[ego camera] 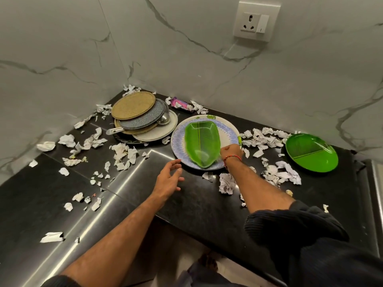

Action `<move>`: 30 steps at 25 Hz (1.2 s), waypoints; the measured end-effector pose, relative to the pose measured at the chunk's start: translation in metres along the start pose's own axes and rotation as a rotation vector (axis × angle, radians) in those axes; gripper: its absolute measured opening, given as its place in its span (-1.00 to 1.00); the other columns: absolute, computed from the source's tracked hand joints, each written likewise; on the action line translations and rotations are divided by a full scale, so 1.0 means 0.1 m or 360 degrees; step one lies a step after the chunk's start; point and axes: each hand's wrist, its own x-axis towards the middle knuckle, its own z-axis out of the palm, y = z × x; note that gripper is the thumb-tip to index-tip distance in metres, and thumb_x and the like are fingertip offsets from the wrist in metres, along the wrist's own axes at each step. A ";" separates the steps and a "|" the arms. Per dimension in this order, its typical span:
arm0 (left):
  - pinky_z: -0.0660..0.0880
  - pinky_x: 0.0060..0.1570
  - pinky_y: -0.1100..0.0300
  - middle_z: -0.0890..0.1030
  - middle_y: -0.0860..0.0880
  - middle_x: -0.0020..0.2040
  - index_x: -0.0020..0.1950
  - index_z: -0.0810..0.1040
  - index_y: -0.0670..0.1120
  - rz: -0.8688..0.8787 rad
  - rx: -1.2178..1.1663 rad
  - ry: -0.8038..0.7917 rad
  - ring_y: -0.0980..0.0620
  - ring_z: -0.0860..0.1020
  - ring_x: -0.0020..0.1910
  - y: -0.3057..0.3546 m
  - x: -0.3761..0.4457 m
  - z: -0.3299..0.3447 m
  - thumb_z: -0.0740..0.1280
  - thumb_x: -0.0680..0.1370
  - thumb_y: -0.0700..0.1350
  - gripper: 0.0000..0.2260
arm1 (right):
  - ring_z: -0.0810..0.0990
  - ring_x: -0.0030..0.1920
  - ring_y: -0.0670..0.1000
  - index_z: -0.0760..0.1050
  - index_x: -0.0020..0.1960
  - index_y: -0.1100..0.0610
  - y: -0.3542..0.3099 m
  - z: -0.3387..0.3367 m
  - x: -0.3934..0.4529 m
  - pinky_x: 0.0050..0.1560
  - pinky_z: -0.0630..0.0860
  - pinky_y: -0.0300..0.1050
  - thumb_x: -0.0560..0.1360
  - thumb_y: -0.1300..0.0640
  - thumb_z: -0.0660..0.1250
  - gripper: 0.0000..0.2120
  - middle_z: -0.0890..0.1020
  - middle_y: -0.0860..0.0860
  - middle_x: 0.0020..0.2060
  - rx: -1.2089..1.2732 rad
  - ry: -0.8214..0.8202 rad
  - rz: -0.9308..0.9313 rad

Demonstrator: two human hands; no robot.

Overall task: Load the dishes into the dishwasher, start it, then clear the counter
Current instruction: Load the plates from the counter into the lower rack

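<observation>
A green leaf-shaped plate (pixel 202 145) lies on a round white plate with a blue patterned rim (pixel 227 127) in the middle of the black counter (pixel 196 204). My right hand (pixel 231 152) grips the right edge of the leaf plate, which looks blurred. My left hand (pixel 169 180) hovers with fingers spread just left of the round plate's near rim, holding nothing. A stack of round plates and woven mats (pixel 137 117) with a steel ladle (pixel 163 120) sits in the corner. A green divided plate (pixel 310 153) lies at the right.
Crumpled white paper scraps (pixel 269 139) are scattered all over the counter. A purple wrapper (pixel 180 104) lies by the marble wall. A wall socket (pixel 255 21) is above. The counter's front edge runs below my arms.
</observation>
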 end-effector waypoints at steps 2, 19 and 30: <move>0.59 -0.28 0.13 0.57 0.07 0.24 0.26 0.49 0.19 0.0012 -0.0006 -0.0039 -0.02 0.67 -0.05 -0.01 -0.04 -0.05 0.28 0.66 -0.12 -0.76 | 0.57 0.21 0.21 0.61 0.16 0.25 -0.01 0.03 -0.04 0.16 0.49 -0.09 0.53 0.18 0.34 -0.75 0.65 0.21 0.13 0.0057 -0.0017 0.0004; 0.64 -0.18 0.01 0.56 0.04 0.26 0.30 0.49 0.13 0.0050 0.0000 -0.0126 -0.03 0.69 -0.04 -0.42 -0.84 -1.01 0.27 0.67 -0.14 -0.75 | 0.64 -0.01 0.22 0.41 0.17 0.16 -0.42 0.50 -0.82 -0.16 0.62 -0.05 0.52 0.18 0.28 -0.77 0.56 0.23 0.18 0.0850 0.0068 0.0226; 0.67 -0.18 -0.16 0.59 -0.12 0.26 0.44 0.37 0.16 -0.0144 -0.0620 0.0072 -0.12 0.66 0.02 0.04 -0.72 -0.74 0.36 0.60 0.10 -0.58 | 0.64 0.00 0.07 0.61 0.08 0.09 0.79 0.01 -2.47 0.11 0.57 0.04 0.61 0.21 0.28 -0.85 0.69 0.11 0.01 0.1382 -0.0068 -0.0159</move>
